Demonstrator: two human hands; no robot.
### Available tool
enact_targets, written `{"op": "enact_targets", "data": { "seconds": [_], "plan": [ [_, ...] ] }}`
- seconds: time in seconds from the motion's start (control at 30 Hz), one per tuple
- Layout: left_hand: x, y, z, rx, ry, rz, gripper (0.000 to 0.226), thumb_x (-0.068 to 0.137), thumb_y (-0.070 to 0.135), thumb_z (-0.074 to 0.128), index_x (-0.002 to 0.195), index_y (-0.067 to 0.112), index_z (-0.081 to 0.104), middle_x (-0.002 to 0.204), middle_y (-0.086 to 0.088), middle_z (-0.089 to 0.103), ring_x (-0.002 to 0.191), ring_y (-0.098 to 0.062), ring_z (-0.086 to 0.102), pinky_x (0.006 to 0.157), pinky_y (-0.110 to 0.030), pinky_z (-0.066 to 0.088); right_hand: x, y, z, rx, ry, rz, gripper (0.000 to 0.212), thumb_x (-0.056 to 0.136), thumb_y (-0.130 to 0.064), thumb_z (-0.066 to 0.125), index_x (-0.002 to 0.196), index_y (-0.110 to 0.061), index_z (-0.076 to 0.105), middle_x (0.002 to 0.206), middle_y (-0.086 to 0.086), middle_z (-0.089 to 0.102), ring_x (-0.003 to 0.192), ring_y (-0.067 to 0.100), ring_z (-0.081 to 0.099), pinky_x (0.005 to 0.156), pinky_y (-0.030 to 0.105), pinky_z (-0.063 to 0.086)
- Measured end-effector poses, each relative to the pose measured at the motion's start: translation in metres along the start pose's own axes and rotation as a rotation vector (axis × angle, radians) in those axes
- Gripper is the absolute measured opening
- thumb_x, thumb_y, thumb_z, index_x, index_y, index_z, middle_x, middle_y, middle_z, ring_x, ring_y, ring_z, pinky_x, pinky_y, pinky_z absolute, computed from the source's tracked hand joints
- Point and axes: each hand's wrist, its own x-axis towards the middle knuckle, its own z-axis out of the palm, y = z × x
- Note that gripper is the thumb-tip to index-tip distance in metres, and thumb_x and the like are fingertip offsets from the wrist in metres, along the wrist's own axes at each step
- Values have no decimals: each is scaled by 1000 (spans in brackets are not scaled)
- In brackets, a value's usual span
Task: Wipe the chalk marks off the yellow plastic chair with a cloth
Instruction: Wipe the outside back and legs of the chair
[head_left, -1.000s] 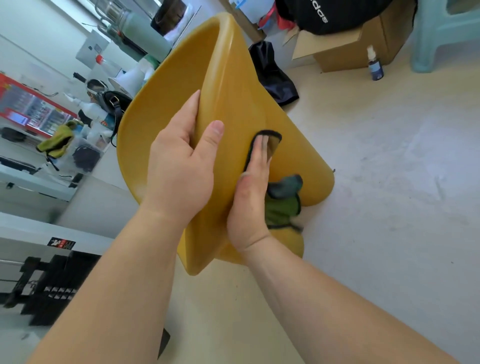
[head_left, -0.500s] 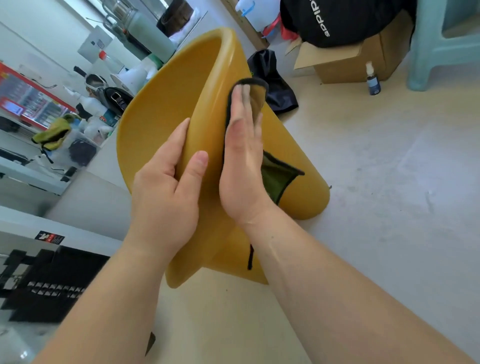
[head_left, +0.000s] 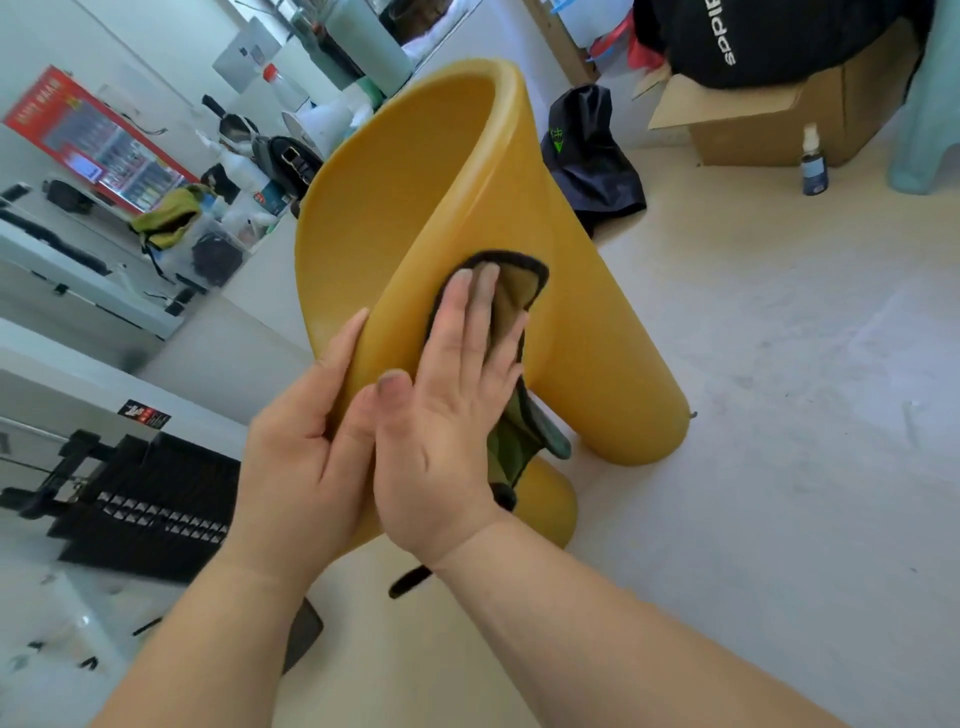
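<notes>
Cloth (head_left: 511, 291) under right hand (head_left: 447, 415) — on chair (head_left: 415, 182)

The chair (head_left: 405, 182) is smooth yellow plastic with a soft, even sheen and no texture. The cloth (head_left: 511, 296) is matt olive fabric, soft-looking, bound with a black stitched edge. The floor (head_left: 779, 415) is pale, matt and scuffed. The box (head_left: 753, 130) is plain brown cardboard, dull.

A pale, scuffed floor (head_left: 779, 415) spreads out to my right in soft, even light. At the far right, a cardboard box (head_left: 769, 130) carries a black bag (head_left: 753, 41), and a small spray bottle (head_left: 813, 166) stands just beside it. On my left are cluttered white tables (head_left: 78, 291), with a black rack (head_left: 145, 509) nearer.
</notes>
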Motion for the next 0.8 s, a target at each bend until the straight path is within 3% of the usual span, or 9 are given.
{"op": "enact_targets", "data": {
  "seconds": [0.13, 0.2, 0.27, 0.33, 0.43, 0.53, 0.67, 0.8],
  "plan": [
    [-16, -10, -13, 81, -5, -28, 49, 96, 36, 48, 145, 37, 42, 124, 34, 55, 112, 16, 50, 90, -5, 40, 48, 15, -8, -16, 106, -49, 94, 86, -82, -4, 163, -30, 7, 171, -16, -1, 158, 20, -13, 124, 52, -10],
    [-16, -10, -16, 77, -29, -39, 49, 97, 37, 47, 145, 39, 42, 123, 32, 56, 112, 11, 52, 91, -13, 43, 71, 43, -13, 106, 147, 115, 96, 86, -88, 6, 163, -30, 12, 171, -13, 8, 159, 16, -2, 127, 48, -4],
    [-14, -7, -18, 82, -31, -47, 46, 96, 38, 46, 142, 41, 44, 113, 30, 60, 103, 6, 56, 84, -12, 45, 73, 60, -13, 304, 133, 409, 94, 82, -90, 15, 162, -40, 12, 170, -19, 10, 157, 10, 4, 128, 49, 6],
    [-6, -1, -19, 104, -35, -44, 40, 96, 40, 45, 135, 42, 50, 101, 23, 63, 93, -1, 58, 73, -11, 44, 41, 54, -5, 299, 107, 482, 88, 82, -76, 19, 162, -40, 6, 168, -24, 4, 156, 6, 2, 128, 47, 8],
    [18, 14, -15, 182, -23, 21, 30, 99, 48, 44, 123, 39, 58, 86, 20, 62, 79, -3, 57, 62, -13, 40, -34, 30, 18, 265, 7, 356, 85, 84, -71, 21, 157, -38, -7, 162, -26, -19, 154, 5, -17, 128, 40, -4],
    [46, 34, -5, 270, -45, 70, 41, 99, 49, 44, 138, 36, 49, 97, 25, 56, 84, 1, 50, 70, -12, 38, -69, 31, 30, 155, -56, 196, 90, 90, -84, 6, 158, -30, -17, 163, -22, -31, 151, 9, -31, 124, 37, -15],
    [67, 54, 12, 304, -39, 70, 47, 101, 44, 43, 147, 33, 40, 114, 17, 54, 102, -3, 49, 85, -24, 39, -11, 43, 11, 64, 67, 52, 87, 95, -77, 2, 162, -22, -4, 168, -14, -18, 155, 17, -22, 125, 42, -13],
    [67, 55, 24, 476, 36, 122, 48, 103, 39, 39, 149, 30, 38, 116, -1, 64, 101, -18, 57, 82, -30, 40, 37, 54, -4, 135, 209, 33, 86, 93, -80, 4, 161, -27, 8, 166, -15, 6, 159, 19, -1, 128, 48, 1]
  ]
}}
